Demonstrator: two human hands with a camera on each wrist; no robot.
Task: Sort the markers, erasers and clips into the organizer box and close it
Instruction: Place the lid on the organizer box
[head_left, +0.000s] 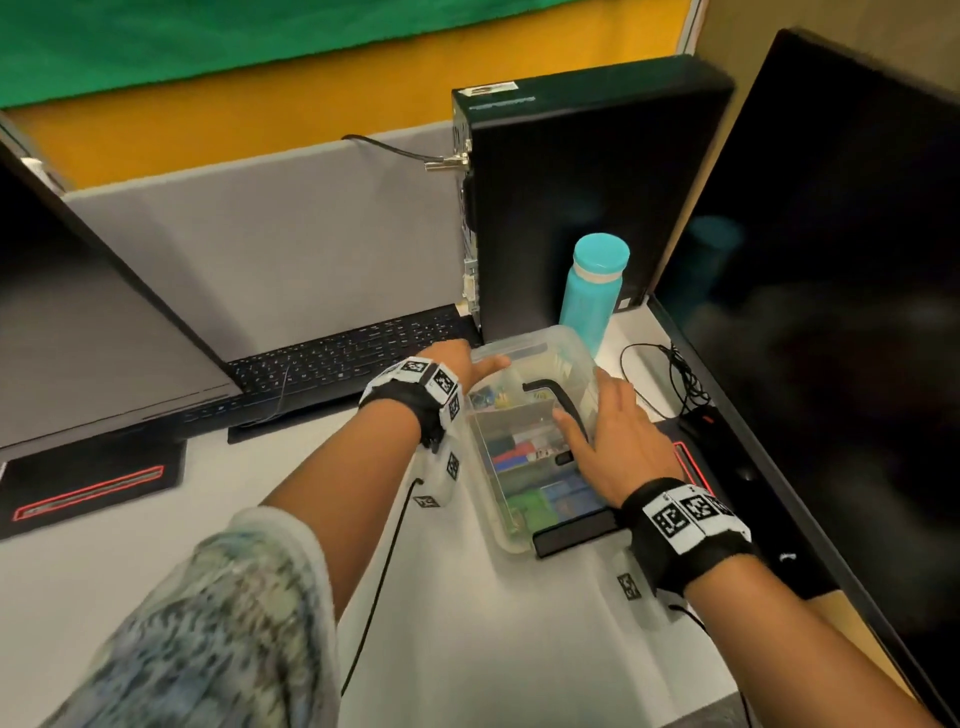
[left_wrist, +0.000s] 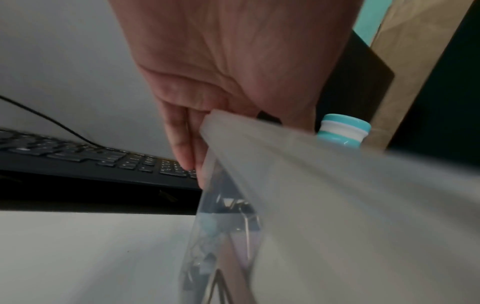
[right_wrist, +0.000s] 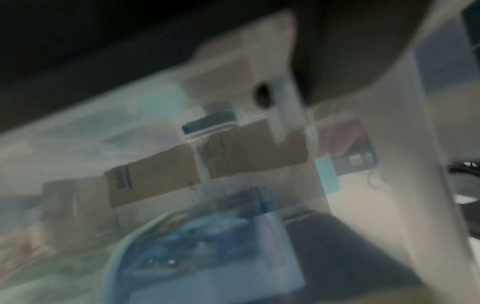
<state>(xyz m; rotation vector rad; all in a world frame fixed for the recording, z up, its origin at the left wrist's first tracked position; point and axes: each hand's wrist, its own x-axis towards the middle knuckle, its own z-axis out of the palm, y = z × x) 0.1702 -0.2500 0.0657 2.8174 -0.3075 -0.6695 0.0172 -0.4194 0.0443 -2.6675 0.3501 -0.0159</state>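
— On top of the clear lid: right hand lying flat, fingers straight and spread, pressing down near the black handle. Probably seating the lid for closing.

— And over at the far left corner?

— Left hand reaching along the organizer box, fingers extended against the lid's edge, thumb on top. In the left wrist view, left fingers lying straight down the box's outer wall. Likely steadying the box against the right hand's push, or feeling for a catch.

— Holding anything?

— Gripping nothing, either hand; both pressing with straight fingers. Box resting on the white desk, between keyboard and teal bottle, just in front of the computer tower.

— Contents sorted?

— Looking so: coloured items showing through the lid in separate compartments, metal clips glinting behind the wall. Telling markers from erasers not possible. Black latch at the near end looking unfastened, though hard to say.

— Right wrist view?

— Blurring badly: brown dividers, blue shapes, nothing certain. Right monitor cutting off the desk's edge.
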